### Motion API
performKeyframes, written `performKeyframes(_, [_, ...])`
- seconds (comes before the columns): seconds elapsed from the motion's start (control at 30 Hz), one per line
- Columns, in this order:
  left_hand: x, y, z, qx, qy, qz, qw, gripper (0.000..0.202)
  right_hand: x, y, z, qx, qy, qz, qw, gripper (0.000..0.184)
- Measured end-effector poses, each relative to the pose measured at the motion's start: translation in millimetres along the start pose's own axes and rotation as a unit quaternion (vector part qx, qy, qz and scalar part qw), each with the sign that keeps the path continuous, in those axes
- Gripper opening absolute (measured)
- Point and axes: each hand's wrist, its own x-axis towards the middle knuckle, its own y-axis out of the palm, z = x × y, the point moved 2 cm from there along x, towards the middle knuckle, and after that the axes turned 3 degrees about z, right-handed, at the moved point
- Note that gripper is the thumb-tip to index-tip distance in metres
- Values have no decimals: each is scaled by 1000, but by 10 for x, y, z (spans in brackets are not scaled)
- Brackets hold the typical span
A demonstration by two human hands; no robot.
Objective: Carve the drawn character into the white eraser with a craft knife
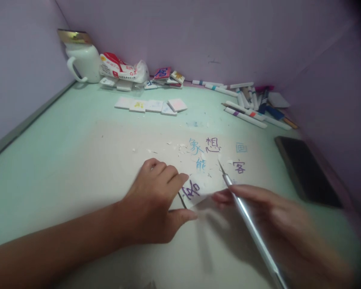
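Note:
My right hand (pixel 284 218) is closed round a silver craft knife (pixel 246 218), its thin blade pointing up and away over the table. A white square tile (pixel 203 192) bears a purple character and lies at a tilt between my hands. My left hand (pixel 156 198) rests on the table at the tile's left side, fingers curled, with index fingertip and thumb at its edges. The knife tip is apart from the tile. Beyond the tile, blue and purple characters (pixel 212 145) are written on the pale surface, with white shavings (pixel 182 148) scattered among them.
Several white tiles (pixel 155 105) lie farther back, near stacked coloured tiles (pixel 163 73). A white mug (pixel 84 62) and a red-and-white packet (pixel 120 68) stand at back left. Markers (pixel 245 114) are heaped at back right. A dark flat object (pixel 307 170) lies right.

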Motion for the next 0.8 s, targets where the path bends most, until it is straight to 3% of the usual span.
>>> performKeyframes(0.1, [-24, -19, -18, -8, 3, -21, 1000, 33, 83, -29, 27, 21, 40, -17, 999, 22])
performKeyframes(0.17, [-26, -41, -19, -12, 1, -50, 999, 28, 132, -76, 47, -26, 92, -28, 995, 14])
performKeyframes(0.23, [-8, -59, -14, -19, 12, -60, 998, 33, 152, -128, 81, -92, 121, -34, 988, 17])
performKeyframes(0.33, [46, -50, -1, -36, 54, 8, 998, 47, 115, -154, 145, -220, 76, -27, 972, 17])
performKeyframes(0.43, [83, -23, 19, -38, 73, 80, 993, 50, 29, -73, 159, -347, 15, 23, 937, 13])
performKeyframes(0.6, [84, 1, 51, -37, 57, 63, 996, 40, -47, 106, 94, -441, -51, 13, 896, 11])
performKeyframes(0.8, [53, 23, 67, -29, 47, 63, 996, 36, -32, 155, 25, -503, -76, -30, 860, 9])
